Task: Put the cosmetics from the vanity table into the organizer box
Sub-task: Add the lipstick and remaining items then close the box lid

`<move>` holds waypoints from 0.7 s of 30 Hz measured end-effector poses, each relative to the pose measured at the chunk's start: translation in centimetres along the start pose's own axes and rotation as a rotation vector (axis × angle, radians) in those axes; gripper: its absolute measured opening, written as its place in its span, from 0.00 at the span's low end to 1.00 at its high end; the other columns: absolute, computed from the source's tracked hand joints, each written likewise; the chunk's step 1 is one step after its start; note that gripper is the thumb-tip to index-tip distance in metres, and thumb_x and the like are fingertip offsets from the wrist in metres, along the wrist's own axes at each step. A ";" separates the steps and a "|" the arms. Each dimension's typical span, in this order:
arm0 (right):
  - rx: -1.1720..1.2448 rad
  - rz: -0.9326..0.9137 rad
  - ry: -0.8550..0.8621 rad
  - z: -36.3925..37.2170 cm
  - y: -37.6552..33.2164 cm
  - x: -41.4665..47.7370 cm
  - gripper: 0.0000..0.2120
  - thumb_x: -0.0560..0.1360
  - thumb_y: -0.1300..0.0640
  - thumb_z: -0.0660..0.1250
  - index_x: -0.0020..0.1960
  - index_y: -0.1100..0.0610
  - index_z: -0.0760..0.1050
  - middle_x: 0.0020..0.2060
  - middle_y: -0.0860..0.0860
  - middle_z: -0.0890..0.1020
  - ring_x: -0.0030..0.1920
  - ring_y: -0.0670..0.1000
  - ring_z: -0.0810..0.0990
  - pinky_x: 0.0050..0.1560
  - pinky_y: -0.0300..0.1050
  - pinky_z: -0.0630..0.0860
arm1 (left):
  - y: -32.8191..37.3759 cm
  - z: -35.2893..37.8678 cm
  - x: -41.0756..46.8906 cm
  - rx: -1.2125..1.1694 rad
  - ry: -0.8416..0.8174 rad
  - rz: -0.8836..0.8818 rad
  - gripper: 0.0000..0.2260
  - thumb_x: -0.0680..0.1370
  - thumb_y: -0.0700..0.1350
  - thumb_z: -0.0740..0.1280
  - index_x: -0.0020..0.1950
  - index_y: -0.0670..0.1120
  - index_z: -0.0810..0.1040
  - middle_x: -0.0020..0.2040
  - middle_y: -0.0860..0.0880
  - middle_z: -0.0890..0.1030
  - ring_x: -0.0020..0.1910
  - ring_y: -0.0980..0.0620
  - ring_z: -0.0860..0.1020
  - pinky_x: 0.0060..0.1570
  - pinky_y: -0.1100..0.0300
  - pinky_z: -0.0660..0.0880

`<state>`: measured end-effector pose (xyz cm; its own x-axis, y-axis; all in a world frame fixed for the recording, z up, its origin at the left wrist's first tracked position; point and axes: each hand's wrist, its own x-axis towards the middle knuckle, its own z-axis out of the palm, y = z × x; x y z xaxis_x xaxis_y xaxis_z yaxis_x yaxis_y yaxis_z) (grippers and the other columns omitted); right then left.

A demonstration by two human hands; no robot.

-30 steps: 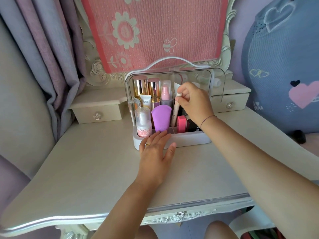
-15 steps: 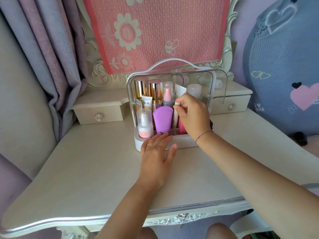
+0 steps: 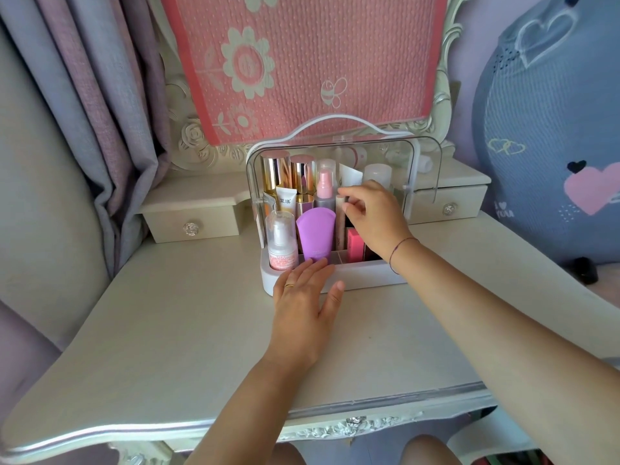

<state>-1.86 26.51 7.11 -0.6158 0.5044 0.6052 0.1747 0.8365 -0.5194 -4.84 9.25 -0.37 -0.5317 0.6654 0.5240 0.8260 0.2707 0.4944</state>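
Her right hand (image 3: 372,216) has lowered the slim tube (image 3: 340,223) it still pinches into the organizer box (image 3: 335,281), left hand (image 3: 307,297) flat and empty against the front, the tabletop apparently cleared.

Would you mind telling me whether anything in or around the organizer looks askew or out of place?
Nothing stands out. The cosmetics stand upright inside the organizer box, the right hand touches a slim tube, and the left hand rests flat against its base.
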 end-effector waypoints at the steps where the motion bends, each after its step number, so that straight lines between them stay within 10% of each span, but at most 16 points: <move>1: 0.009 0.004 0.007 -0.1 0.0 0.0 0.14 0.77 0.61 0.63 0.61 0.58 0.78 0.50 0.57 0.77 0.43 0.49 0.75 0.52 0.41 0.73 | 0.0 0.0 0.0 0.000 -0.001 -0.001 0.20 0.78 0.55 0.56 0.65 0.49 0.76 0.67 0.52 0.75 0.70 0.54 0.67 0.71 0.58 0.54; 17: 0.058 0.030 0.045 -1.1 -0.3 -2.0 0.15 0.75 0.62 0.65 0.61 0.58 0.77 0.48 0.57 0.78 0.44 0.54 0.78 0.52 0.50 0.77 | 0.2 -0.3 0.0 -0.060 0.015 0.014 0.17 0.79 0.52 0.59 0.63 0.48 0.77 0.65 0.52 0.77 0.69 0.54 0.69 0.70 0.55 0.59; 21: 0.169 0.083 0.250 -2.6 0.6 -4.2 0.13 0.73 0.64 0.68 0.57 0.59 0.79 0.48 0.56 0.78 0.44 0.50 0.77 0.51 0.44 0.77 | -0.2 -1.9 0.0 -0.314 0.319 -0.042 0.09 0.77 0.48 0.64 0.55 0.50 0.79 0.55 0.55 0.79 0.58 0.57 0.75 0.60 0.64 0.68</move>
<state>2.78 25.50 5.82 -0.3936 0.6238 0.6752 0.0733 0.7535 -0.6534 -5.35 7.88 0.85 -0.6353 0.3970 0.6624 0.7318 0.0356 0.6806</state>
